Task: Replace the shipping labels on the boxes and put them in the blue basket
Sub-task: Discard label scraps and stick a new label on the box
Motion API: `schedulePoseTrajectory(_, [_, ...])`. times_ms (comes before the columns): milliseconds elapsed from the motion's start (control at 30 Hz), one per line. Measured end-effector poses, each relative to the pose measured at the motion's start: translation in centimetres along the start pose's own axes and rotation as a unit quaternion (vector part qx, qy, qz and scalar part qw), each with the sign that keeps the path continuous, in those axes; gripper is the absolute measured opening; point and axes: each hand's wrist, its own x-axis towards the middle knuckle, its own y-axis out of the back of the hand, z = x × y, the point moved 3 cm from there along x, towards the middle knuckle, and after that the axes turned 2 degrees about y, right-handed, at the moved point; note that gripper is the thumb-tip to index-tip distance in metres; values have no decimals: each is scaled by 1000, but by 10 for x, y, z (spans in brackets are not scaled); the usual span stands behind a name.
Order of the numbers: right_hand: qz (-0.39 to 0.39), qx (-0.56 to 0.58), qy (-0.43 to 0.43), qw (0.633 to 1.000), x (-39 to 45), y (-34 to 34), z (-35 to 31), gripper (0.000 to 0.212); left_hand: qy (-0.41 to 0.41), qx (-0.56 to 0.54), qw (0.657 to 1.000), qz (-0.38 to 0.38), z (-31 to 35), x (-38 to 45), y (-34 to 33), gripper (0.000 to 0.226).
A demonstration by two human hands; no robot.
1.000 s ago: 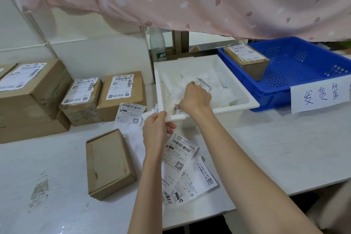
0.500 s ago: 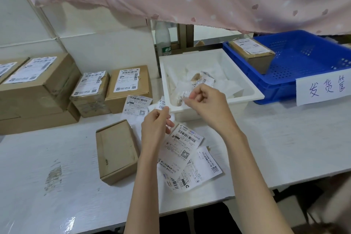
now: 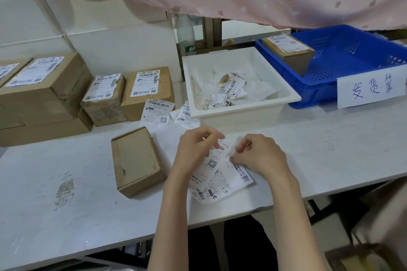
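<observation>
Right hand (image 3: pixel 259 156) withdrawn from white bin (image 3: pixel 286 97) to meet left hand (image 3: pixel 193 149), both pinching a shipping label (image 3: pixel 222 149) above worktop (image 3: pixel 330 149); unlabelled box (image 3: pixel 136 160) beside; blue basket (image 3: pixel 352 55) tagged "发货筐".

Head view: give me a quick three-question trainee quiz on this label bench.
1. True or false: the bare brown cardboard box beside the left hand carries a shipping label.
2. How many boxes sit in the blue plastic basket? A) none B) one C) three
3. Fill in: the crumpled old labels lie in the ______ bin.

Key:
1. False; its top is bare.
2. B; one labelled cardboard box sits in its left corner.
3. White; the white plastic bin stands between the basket and the waiting boxes.
</observation>
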Motion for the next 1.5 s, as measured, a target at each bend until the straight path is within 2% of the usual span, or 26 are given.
schedulePoseTrajectory(67, [1,17,5,1000,0,-2,1,16,-2,26,999,-35,0,0,-14,15])
schedulePoseTrajectory(133, [-4,44,16,999,0,-4,3,12,10,78,996,-39,-8,1,-23,16])
schedulePoseTrajectory(300, [-15,127,28,991,5,-5,8,20,23,169,985,24,-20,3,-27,13])
schedulePoseTrajectory(467, [97,222,35,970,11,11,13,16,40,199,977,69,-18,5,-21,14])
schedulePoseTrajectory(533, [113,243,61,961,11,18,12,14,19,183,979,85,-12,4,-22,12])
schedulePoseTrajectory(633, [95,244,99,960,10,23,8,14,-42,119,986,110,3,4,-24,7])
schedulePoseTrajectory(833, [122,220,150,956,12,28,6,15,-49,42,996,54,18,12,-39,8])
schedulePoseTrajectory(933, [179,176,185,950,10,31,2,17,-46,3,996,73,19,14,-41,7])
schedulePoseTrajectory(1033, [261,122,197,937,4,36,-3,35,-12,-46,993,108,24,11,-39,7])
schedulePoseTrajectory(1100, [290,102,196,931,2,40,-5,25,6,-91,990,108,26,9,-38,9])
schedulePoseTrajectory(1167, [273,100,178,940,4,41,-4,14,14,-128,987,100,28,8,-37,12])
schedulePoseTrajectory(1233, [219,155,147,952,5,39,-5,6,17,-143,985,95,29,7,-36,13])
schedulePoseTrajectory(1333, [176,197,117,957,5,33,-7,8,20,-153,985,82,30,6,-37,10])
schedulePoseTrajectory(1500, [175,223,92,955,5,32,-7,12,-1,-146,988,48,31,6,-37,9])
